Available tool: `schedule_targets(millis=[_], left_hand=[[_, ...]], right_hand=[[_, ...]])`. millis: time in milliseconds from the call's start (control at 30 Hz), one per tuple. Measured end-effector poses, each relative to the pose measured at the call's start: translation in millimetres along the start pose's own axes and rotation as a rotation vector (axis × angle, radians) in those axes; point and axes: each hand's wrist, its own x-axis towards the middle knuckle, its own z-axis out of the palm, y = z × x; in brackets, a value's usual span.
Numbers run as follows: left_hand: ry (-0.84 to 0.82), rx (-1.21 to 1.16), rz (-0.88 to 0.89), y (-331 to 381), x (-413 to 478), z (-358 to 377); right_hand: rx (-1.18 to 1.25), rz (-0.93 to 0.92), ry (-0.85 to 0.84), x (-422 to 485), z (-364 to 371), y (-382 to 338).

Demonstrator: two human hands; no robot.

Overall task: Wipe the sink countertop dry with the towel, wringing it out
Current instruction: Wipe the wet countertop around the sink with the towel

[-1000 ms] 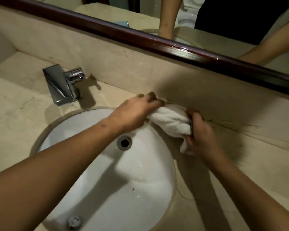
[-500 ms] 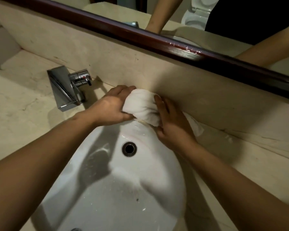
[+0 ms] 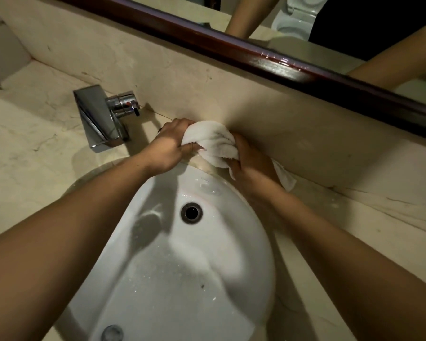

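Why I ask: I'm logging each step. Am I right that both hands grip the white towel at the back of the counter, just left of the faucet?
Not quite. The head view shows the left hand and right hand gripping the white towel at the back of the counter, but to the right of the faucet, not left.

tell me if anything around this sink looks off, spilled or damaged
Nothing looks damaged. Both the left hand and right hand grip the bunched white towel at the back rim of the sink basin. Water droplets speckle the basin, and dark streaks mark the beige marble countertop.
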Motion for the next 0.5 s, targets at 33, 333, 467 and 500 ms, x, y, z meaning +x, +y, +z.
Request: schedule_targets(millis=[33, 333, 467, 500], left_hand=[[0.011, 0.001, -0.009, 0, -3, 1], [0.097, -0.061, -0.021, 14, -43, 13], [0.171, -0.042, 0.127, 60, -25, 39], [0.156, -0.03, 0.172, 71, -20, 49]], right_hand=[[0.033, 0.027, -0.016, 0, -3, -3], [0.05, 0.04, -0.074, -27, -11, -12], [0.14, 0.182, 0.188, -62, -25, 6], [0.121, 0.231, 0.227, -74, -29, 14]])
